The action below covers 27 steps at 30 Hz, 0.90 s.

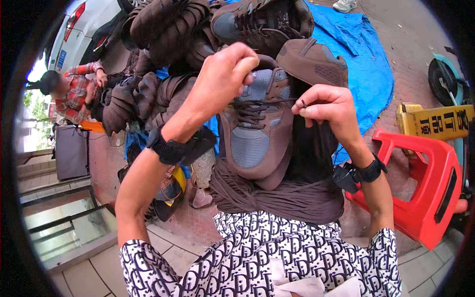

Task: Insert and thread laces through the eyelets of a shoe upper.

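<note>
A brown and grey-blue sneaker [257,141] rests upright in my lap, toe down, on a thick bundle of brown laces [277,198]. My left hand [225,74] pinches one end of its brown lace near the tongue. The other lace end is pulled taut to the right by my right hand [329,106], which pinches its tip between thumb and fingers. Both wrists wear black bands. A second brown sneaker [312,62] lies just behind the one I hold.
A heap of brown sneakers [198,24] lies on a blue tarp [363,69] on brick paving. A red plastic stool [430,188] stands at right, with a yellow sign [438,121] and a scooter behind it. A person in a plaid shirt [74,91] crouches at left near a white car [89,24].
</note>
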Motion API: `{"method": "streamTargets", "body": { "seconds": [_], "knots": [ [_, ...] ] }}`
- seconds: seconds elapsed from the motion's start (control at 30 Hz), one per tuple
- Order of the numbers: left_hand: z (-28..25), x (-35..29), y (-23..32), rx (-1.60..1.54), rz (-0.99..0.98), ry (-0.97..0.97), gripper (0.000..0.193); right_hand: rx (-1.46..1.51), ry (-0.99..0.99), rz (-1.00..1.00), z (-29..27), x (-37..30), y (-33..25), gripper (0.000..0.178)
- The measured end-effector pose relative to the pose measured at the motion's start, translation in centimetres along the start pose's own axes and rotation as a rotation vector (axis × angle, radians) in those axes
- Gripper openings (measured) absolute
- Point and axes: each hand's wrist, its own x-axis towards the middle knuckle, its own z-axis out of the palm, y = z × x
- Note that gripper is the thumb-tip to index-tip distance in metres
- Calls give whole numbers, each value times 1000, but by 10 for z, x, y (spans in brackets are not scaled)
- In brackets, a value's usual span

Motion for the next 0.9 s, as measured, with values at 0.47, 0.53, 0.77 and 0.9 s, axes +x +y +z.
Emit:
{"method": "streamTargets", "body": {
  "seconds": [0.47,0.53,0.77,0.9],
  "knots": [
    [0,-4,-49,698,687,95,3,-1281,-288,-365,25,92,-19,12],
    [2,-11,-46,749,599,115,5,-1371,-308,-330,38,96,-22,11],
    [3,-10,-48,875,415,91,6,-1420,-228,-494,26,98,3,8],
    [14,-8,-53,892,425,129,4,-1304,-180,-601,22,98,11,6]
  ]
}}
